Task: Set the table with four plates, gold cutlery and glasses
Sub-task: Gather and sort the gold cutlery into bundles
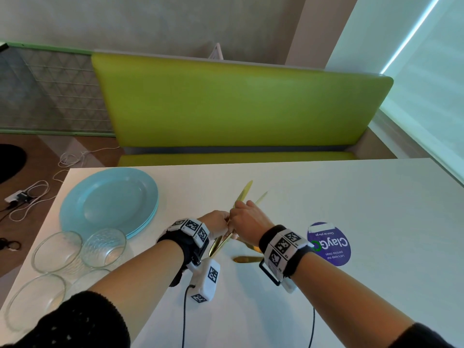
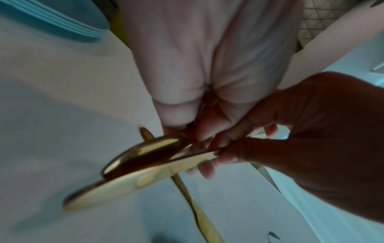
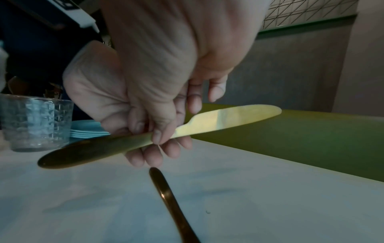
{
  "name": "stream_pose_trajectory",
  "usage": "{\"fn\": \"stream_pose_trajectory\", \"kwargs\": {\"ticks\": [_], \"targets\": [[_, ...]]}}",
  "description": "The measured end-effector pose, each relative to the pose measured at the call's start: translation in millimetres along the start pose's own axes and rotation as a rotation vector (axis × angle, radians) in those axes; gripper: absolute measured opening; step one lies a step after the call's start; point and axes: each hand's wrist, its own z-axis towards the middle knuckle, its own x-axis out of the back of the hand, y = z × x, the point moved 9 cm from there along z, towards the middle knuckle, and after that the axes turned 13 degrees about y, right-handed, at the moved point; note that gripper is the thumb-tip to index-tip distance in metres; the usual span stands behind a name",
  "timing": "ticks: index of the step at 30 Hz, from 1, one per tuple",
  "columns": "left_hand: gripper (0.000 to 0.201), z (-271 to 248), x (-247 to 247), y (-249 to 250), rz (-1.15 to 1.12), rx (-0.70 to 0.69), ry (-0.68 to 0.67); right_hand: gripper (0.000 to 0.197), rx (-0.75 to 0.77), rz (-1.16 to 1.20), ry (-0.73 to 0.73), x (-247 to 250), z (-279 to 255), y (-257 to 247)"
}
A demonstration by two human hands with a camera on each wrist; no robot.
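A stack of light blue plates [image 1: 108, 202] sits at the table's far left, with several clear glasses [image 1: 57, 249] in front of it. Both hands meet above the middle of the white table [image 1: 326, 192]. My left hand [image 1: 226, 219] grips a bunch of gold cutlery [image 2: 145, 152] by the handles. My right hand [image 1: 238, 209] pinches one gold knife [image 3: 207, 125] between thumb and fingers, right against the left hand; its blade [image 1: 243, 194] points away from me. More gold cutlery [image 1: 247, 259] lies loose on the table under my right wrist.
A round purple sticker [image 1: 329, 243] is on the table right of my hands. A green bench [image 1: 238, 104] runs along the far edge. Cables [image 1: 27, 197] lie on the floor to the left. A window blind [image 1: 426, 84] fills the right side.
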Motion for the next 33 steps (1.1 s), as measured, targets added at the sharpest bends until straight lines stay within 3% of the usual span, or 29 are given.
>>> {"fn": "stream_pose_trajectory", "kwargs": {"ticks": [4, 9, 13, 17, 20, 24, 26, 27, 30, 33], "targets": [[0.033, -6.3, -5.2, 4.7, -0.063, -0.019, -0.107, 0.012, -0.048, 0.005, 0.01, 5.5, 5.1, 0.7], [0.009, -8.7, -11.2, -0.5, -0.227, 0.024, -0.143, 0.022, -0.036, 0.036, -0.009, -1.7, 7.4, -0.1], [0.021, -8.3, -15.4, -3.7, -0.257, 0.025, -0.14, 0.021, -0.016, 0.027, -0.013, -3.8, 7.5, -1.1], [0.015, -5.1, -17.2, -5.2, -0.292, 0.036, -0.124, 0.021, -0.021, 0.014, -0.005, -7.4, 8.9, 3.6], [0.017, -2.2, -17.3, -6.4, -0.342, 0.057, -0.111, 0.008, -0.048, -0.026, 0.053, -5.5, 11.1, 7.2], [0.03, 4.1, -17.4, -11.3, -0.401, 0.109, -0.057, 0.024, -0.135, 0.031, 0.168, -3.6, 13.7, 20.2], [0.033, 9.3, -15.7, -18.0, -0.449, 0.161, 0.01, 0.013, -0.218, 0.118, 0.237, 6.4, 10.9, 30.6], [0.034, 11.4, -13.5, -21.9, -0.473, 0.188, 0.051, 0.008, -0.298, 0.181, 0.19, 2.4, 6.8, 39.1], [0.036, 15.1, -5.6, -33.3, -0.513, 0.248, 0.145, 0.019, -0.479, 0.265, -0.093, -34.1, -14.2, 54.2], [0.036, 16.9, 0.9, -42.6, -0.532, 0.281, 0.181, 0.026, -0.587, 0.316, -0.217, -58.8, -32.4, 53.5]]}}
